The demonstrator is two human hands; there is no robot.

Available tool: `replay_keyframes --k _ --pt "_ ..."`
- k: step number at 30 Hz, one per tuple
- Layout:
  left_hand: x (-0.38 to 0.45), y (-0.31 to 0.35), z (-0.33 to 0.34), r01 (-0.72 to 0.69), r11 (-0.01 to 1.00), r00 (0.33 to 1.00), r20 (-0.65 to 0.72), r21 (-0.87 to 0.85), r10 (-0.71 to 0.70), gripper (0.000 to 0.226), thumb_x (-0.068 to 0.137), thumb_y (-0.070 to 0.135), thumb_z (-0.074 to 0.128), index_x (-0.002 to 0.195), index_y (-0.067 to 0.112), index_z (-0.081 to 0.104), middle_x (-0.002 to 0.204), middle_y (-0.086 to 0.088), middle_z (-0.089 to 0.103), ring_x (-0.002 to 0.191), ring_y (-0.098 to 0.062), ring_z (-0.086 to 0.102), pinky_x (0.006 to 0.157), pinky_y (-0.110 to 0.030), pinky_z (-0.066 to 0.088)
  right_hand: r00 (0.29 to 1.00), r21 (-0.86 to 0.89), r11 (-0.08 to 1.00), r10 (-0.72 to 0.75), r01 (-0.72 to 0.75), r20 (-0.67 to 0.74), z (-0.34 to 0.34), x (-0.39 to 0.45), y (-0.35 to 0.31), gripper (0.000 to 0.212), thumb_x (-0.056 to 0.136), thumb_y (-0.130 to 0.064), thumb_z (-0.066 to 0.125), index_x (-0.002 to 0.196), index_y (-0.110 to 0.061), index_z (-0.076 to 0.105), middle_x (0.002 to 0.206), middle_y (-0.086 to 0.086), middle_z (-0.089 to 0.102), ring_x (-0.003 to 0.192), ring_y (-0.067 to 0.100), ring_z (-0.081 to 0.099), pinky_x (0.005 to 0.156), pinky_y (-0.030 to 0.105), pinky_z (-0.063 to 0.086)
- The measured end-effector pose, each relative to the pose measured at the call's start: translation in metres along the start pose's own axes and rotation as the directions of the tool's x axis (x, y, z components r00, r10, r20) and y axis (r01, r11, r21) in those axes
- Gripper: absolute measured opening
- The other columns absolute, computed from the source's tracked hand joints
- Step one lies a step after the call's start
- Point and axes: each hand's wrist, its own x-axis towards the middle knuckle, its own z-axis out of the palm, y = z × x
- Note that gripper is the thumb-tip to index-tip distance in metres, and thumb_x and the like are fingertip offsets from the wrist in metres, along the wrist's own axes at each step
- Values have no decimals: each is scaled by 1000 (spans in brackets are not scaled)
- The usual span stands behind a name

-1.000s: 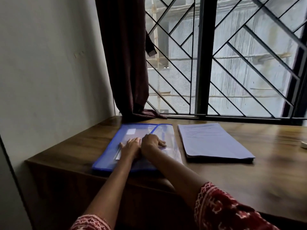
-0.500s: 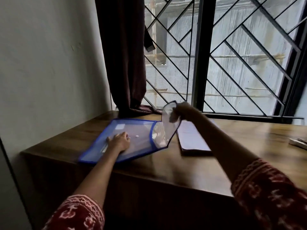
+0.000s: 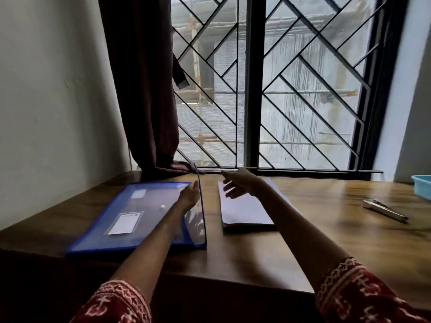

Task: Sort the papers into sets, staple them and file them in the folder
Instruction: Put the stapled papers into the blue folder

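Blue plastic folder (image 3: 130,213) lies flat on the left part of the wooden surface (image 3: 326,241), with its clear flap (image 3: 201,210) standing nearly upright along its right edge. The left hand (image 3: 190,194) rests against the inner side of that flap, fingers straight and relaxed, propping it up rather than gripping it. A white label card (image 3: 124,223) sits in a pocket on the folder's front and a smaller pale patch (image 3: 138,194) lies nearer the far edge; any writing on either is too small and blurred to read. A small white snap button (image 3: 162,206) shows near the folder's middle.

Just to the right of the flap lies the stack of papers (image 3: 245,210), squared up and flat; no print on the top sheet can be made out. The right hand (image 3: 235,185) hovers over the far end of the stack, its grip apart, the forefinger extended toward the flap and the other fingers loosely spread, holding nothing.

Further right on the surface lies a pale stapler (image 3: 384,209), well apart from the papers, and the corner of a light blue tray (image 3: 423,187) shows at the right edge. A dark curtain (image 3: 142,89) hangs behind the folder, beside a window with a diagonal metal grille (image 3: 291,89). Both forearms end in red patterned sleeves (image 3: 356,297).
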Motion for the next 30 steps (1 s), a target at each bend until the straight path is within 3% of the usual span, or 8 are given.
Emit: replay_keyframes --k 2,4,7,11,17,22,26,30 --pt "3 3 8 32 995 999 -5 -98 -32 58 102 39 16 134 -1 43 141 -23 41 131 -33 39 104 -32 29 973 -187 982 -40 -3 -225 -22 2 15 23 90 -28 59 82 -6 55 71 10 55 52 21 54 45 22 42" --pt "5 1 15 75 984 997 -1 -163 -76 68 97 53 16 142 6 35 145 -19 39 134 -32 36 112 -36 27 897 -385 916 -77 -108 -435 -49 0 34 13 84 -19 60 78 -8 56 84 14 59 77 26 59 62 25 42" --pt "4 0 22 113 981 994 34 -160 -108 71 93 60 19 142 12 35 140 -19 44 130 -34 41 112 -39 29 807 -380 859 63 -344 -588 -79 -8 65 33 85 -21 57 115 -8 55 125 15 55 120 34 48 93 35 41" --pt "15 -6 24 106 987 993 67 -118 -98 78 86 69 26 135 12 48 138 -14 49 126 -29 45 111 -39 30 816 -347 824 218 -448 -535 -99 -8 87 58 80 -29 69 129 -10 46 135 12 49 127 32 44 99 35 39" --pt "12 -6 21 71 992 992 112 -107 -59 91 79 80 29 134 10 47 137 -12 47 125 -27 46 110 -36 31 839 -402 781 270 -478 -473 -102 7 90 79 68 -38 80 131 -9 42 133 8 52 123 27 50 99 37 44" --pt "7 -6 15 83 996 993 83 -33 -80 70 92 60 25 141 12 38 143 -15 41 129 -29 42 109 -34 31 833 -534 694 177 -484 -525 -90 3 81 77 77 -42 71 134 -8 34 140 16 38 128 36 36 101 48 38" --pt "7 -11 10 75 997 993 95 -11 -73 70 91 61 18 146 20 30 149 -5 34 135 -26 34 114 -37 23 917 -706 681 -132 -192 -377 -41 1 61 69 86 -47 59 140 -12 33 146 15 33 135 32 28 106 52 27" --pt "3 -9 9 53 999 995 84 9 -54 63 95 57 18 144 19 34 148 -9 36 134 -27 35 110 -35 25 969 -761 642 -235 95 -77 25 18 47 54 88 -46 55 136 -22 44 144 11 38 134 29 29 108 49 23"
